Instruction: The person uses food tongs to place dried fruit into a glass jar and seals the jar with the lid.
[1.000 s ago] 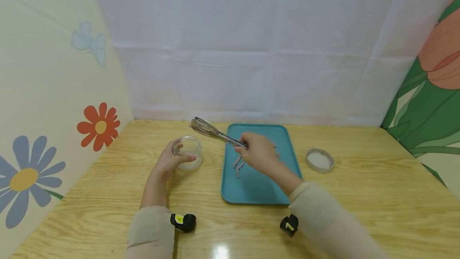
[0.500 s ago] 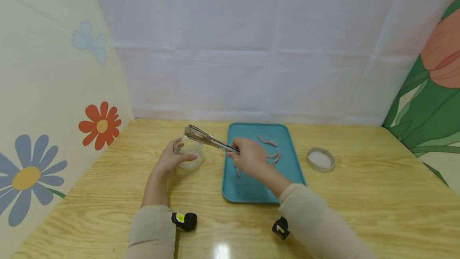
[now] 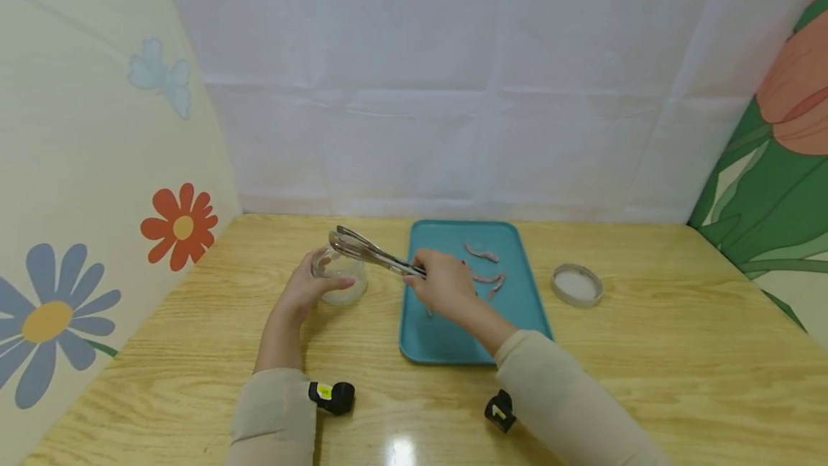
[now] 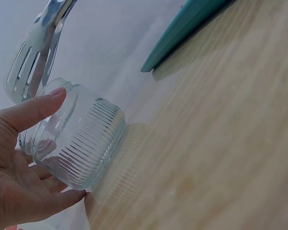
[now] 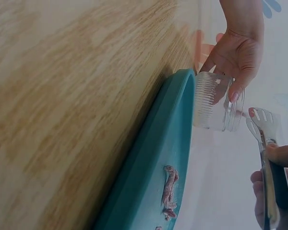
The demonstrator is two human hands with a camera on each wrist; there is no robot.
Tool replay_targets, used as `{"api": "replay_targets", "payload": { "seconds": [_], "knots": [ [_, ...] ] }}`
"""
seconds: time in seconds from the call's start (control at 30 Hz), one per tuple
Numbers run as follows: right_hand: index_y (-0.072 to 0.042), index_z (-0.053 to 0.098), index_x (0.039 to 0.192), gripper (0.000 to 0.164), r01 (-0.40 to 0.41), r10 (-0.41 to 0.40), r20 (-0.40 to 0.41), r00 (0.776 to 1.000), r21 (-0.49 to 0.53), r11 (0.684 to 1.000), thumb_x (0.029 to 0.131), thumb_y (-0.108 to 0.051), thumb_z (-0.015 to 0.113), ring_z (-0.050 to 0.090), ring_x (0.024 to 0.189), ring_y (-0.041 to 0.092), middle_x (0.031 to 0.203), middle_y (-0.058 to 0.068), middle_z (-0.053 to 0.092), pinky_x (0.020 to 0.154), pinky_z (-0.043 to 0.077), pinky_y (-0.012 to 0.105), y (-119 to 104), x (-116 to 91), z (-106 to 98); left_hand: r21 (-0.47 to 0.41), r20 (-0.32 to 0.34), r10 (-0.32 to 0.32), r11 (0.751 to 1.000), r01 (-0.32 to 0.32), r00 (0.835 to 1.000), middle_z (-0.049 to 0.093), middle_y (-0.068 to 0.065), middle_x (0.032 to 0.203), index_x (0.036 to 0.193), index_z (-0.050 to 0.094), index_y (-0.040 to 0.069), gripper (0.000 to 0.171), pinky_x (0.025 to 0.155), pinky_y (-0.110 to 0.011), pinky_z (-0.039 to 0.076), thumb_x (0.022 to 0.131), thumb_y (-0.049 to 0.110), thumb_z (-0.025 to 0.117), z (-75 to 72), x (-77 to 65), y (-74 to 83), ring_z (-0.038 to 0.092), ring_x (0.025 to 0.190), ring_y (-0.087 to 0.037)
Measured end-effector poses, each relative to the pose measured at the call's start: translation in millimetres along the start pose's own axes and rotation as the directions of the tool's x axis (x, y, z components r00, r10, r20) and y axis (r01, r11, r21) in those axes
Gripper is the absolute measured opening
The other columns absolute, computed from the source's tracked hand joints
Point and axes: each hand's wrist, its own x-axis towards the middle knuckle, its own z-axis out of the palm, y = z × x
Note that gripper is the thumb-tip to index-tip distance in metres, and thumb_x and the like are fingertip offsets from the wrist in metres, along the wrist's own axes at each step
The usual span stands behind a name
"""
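Note:
My left hand (image 3: 302, 289) holds a clear ribbed glass jar (image 4: 89, 136) upright on the wooden table, thumb on the near side and fingers round behind. In my right hand (image 3: 446, 280) are metal tongs (image 3: 365, 249) with slotted heads, gripped by their handles. Their heads hang right over the jar's mouth, and a small pinkish bit (image 5: 251, 112) shows between them in the right wrist view. Several thin pinkish meat-like strips (image 3: 484, 255) lie on a teal tray (image 3: 446, 347); my right hand and forearm hide part of it.
To the right of the tray lies a round lid (image 3: 577, 286) with a grey rim and pale inside. A white cloth (image 3: 414, 157) hangs behind the wooden table (image 3: 369, 380), and flower-painted panels (image 3: 71, 185) flank it on both sides.
The right hand has moved left and slightly down, bringing the tongs' heads over the jar's mouth. More strips on the tray now show. The left hand and jar have stayed in place.

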Motion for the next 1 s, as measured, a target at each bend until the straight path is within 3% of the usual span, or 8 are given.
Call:
{"api": "replay_targets", "payload": {
  "seconds": [0.27,0.5,0.73,0.83,1.0],
  "knots": [
    [-0.015,0.058,0.086,0.019,-0.017,0.017,0.009,1.000,0.004,1.000,0.079,-0.032,0.062,0.041,0.045,0.011,0.065,-0.007,0.051,0.042,0.031,0.026,-1,0,0,-0.010,-0.004,0.016,1.000,-0.016,1.000,0.012,-0.021,0.139,0.138,0.008,0.006,0.100,0.097,-0.047,0.015,0.065,0.013,0.076,3.1,-5.4,7.4,0.017,0.122,-0.038],
    [-0.014,0.059,0.095,0.026,-0.039,0.039,0.016,0.999,-0.010,0.999,0.078,-0.035,0.062,0.044,0.049,0.009,0.079,-0.004,0.057,0.060,0.041,0.036,-2,0,-1,-0.008,0.000,0.023,1.000,-0.023,1.000,0.011,-0.021,0.139,0.138,0.008,0.007,0.103,0.097,-0.050,0.013,0.063,0.018,0.077,1.5,-2.2,3.2,0.018,0.122,-0.039],
    [-0.012,0.059,0.097,0.032,-0.099,0.098,0.012,0.995,0.043,0.994,0.077,-0.036,0.064,0.048,0.058,0.010,0.086,0.000,0.057,0.045,0.038,0.026,-2,0,-4,-0.012,0.001,-0.003,1.000,0.003,1.000,0.012,-0.015,0.140,0.139,0.009,0.011,0.109,0.098,-0.047,0.014,0.057,0.024,0.080,-0.9,4.8,-4.1,0.019,0.123,-0.035],
    [-0.011,0.059,0.099,0.034,-0.113,0.113,0.011,0.994,0.074,0.991,0.076,-0.036,0.064,0.049,0.060,0.011,0.088,0.001,0.057,0.045,0.039,0.026,-1,0,-9,-0.006,0.003,-0.002,1.000,0.002,1.000,0.012,-0.017,0.140,0.139,0.007,0.010,0.109,0.098,-0.047,0.014,0.058,0.024,0.080,-0.3,3.6,-2.4,0.017,0.123,-0.036],
    [-0.008,0.059,0.099,0.034,-0.091,0.092,-0.002,0.996,0.099,0.991,0.077,-0.034,0.064,0.051,0.063,0.012,0.084,0.000,0.057,0.065,0.044,0.035,4,-1,-17,0.004,-0.008,0.002,1.000,-0.002,1.000,0.014,-0.020,0.139,0.138,0.010,0.007,0.104,0.097,-0.049,0.014,0.061,0.019,0.079,1.7,-1.9,3.6,0.015,0.123,-0.038]
  ]
}}
